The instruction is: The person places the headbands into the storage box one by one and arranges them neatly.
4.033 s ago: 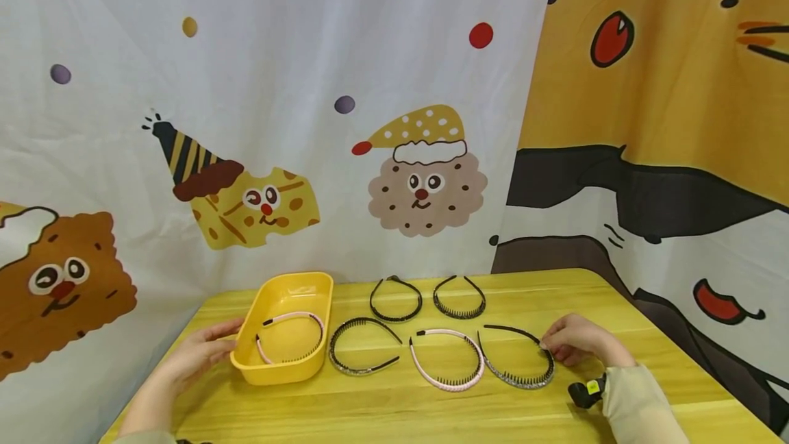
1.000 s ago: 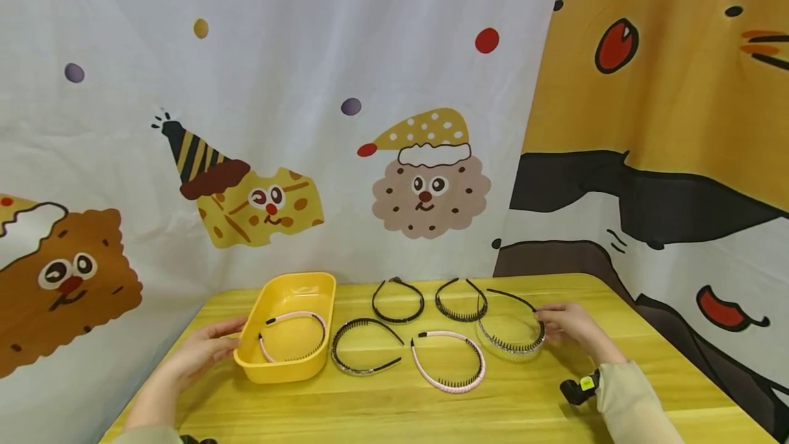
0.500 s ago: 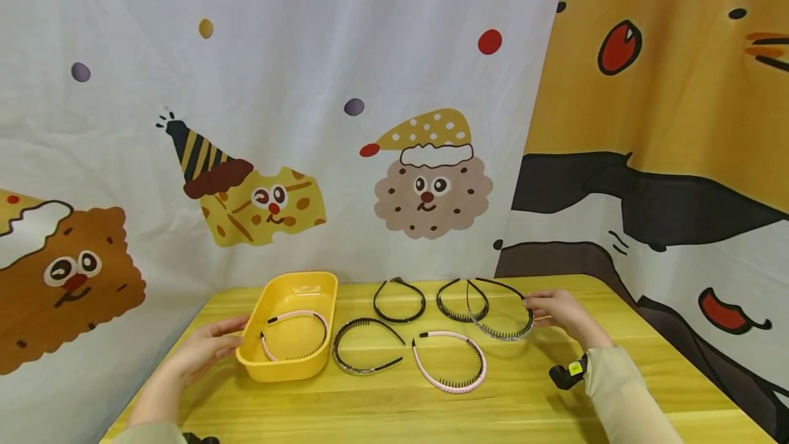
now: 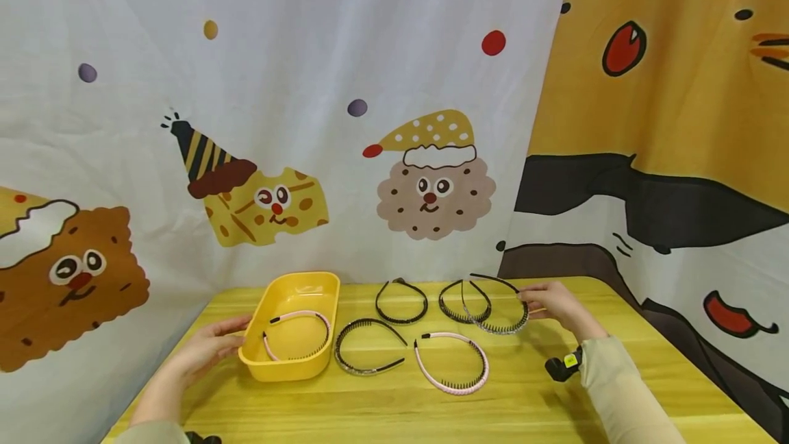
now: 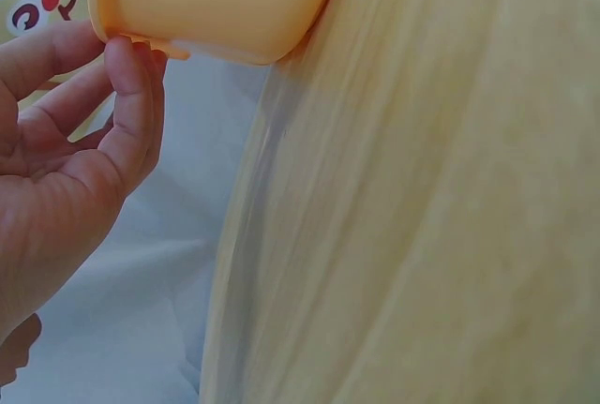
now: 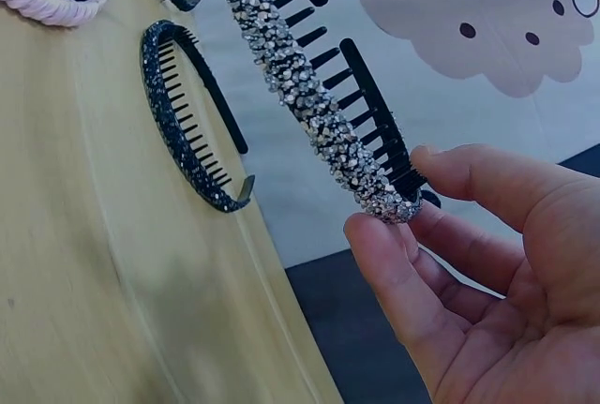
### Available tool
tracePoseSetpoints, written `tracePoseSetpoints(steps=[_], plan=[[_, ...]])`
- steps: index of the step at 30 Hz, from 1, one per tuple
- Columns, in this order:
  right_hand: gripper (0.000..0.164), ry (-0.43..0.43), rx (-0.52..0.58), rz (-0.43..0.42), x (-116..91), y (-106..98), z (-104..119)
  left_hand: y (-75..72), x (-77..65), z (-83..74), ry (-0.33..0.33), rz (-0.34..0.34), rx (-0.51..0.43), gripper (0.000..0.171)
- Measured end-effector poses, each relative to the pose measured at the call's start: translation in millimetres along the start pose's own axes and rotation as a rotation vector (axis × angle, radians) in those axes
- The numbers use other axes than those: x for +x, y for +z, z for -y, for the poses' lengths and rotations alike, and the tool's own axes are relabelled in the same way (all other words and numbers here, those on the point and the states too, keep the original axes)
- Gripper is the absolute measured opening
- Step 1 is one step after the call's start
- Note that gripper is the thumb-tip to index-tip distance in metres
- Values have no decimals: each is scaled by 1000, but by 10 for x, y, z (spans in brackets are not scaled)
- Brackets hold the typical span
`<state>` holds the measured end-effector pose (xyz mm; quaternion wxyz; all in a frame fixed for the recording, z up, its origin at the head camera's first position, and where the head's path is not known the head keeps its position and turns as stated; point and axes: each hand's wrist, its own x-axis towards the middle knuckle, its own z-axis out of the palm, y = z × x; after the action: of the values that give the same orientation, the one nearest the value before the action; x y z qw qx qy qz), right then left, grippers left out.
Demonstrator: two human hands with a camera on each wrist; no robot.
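Note:
My right hand (image 4: pixel 557 303) pinches one side of a silver-sequined black headband (image 4: pixel 505 329) with comb teeth. In the right wrist view its sparkling band (image 6: pixel 300 95) hangs above the table, between thumb and fingers. In the head view it overlaps a black toothed headband (image 4: pixel 448 315) lying at the back. At the left, my left hand (image 4: pixel 206 351) holds the rim of a yellow plastic tray (image 4: pixel 290 373), fingertips tucked at its edge. Inside the tray lies a pink headband (image 4: pixel 325 326) with black tips.
On the wooden table (image 4: pixel 382 416) lie more headbands: a pink one (image 4: pixel 453 390) at the front, a glittery black one (image 4: pixel 340 355) beside the tray and a thin black one (image 4: pixel 401 321) at the back. A printed cartoon curtain (image 4: pixel 345 33) hangs behind the table.
My right hand has lifted the silver-sequined headband from the table's right side and carried it back and to the left. My left hand has stayed at the tray.

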<state>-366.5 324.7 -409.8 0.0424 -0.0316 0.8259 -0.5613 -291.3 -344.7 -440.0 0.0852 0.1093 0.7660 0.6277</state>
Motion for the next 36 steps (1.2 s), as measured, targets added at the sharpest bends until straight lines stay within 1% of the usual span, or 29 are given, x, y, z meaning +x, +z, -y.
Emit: tracePoseSetpoints(steps=[7,11,15,21,24,29,36], plan=[[49,-15,-22,25,66,67,36,4,-4,2,-3,-2,-3,63],[49,-28,-35,30,102,92,78,-7,9,20,-6,0,-21,63],[47,-30,-30,40,135,123,121,-18,15,27,-9,-5,-23,63],[46,-26,-30,41,178,179,137,11,-8,-10,-5,-8,-6,63],[49,-38,-39,60,197,208,153,25,-24,-31,-11,-12,-2,62],[48,-57,-30,72,231,258,194,35,-19,-37,0,-19,6,61],[45,-63,-28,84,313,330,282,33,-15,-27,10,-23,-7,60]])
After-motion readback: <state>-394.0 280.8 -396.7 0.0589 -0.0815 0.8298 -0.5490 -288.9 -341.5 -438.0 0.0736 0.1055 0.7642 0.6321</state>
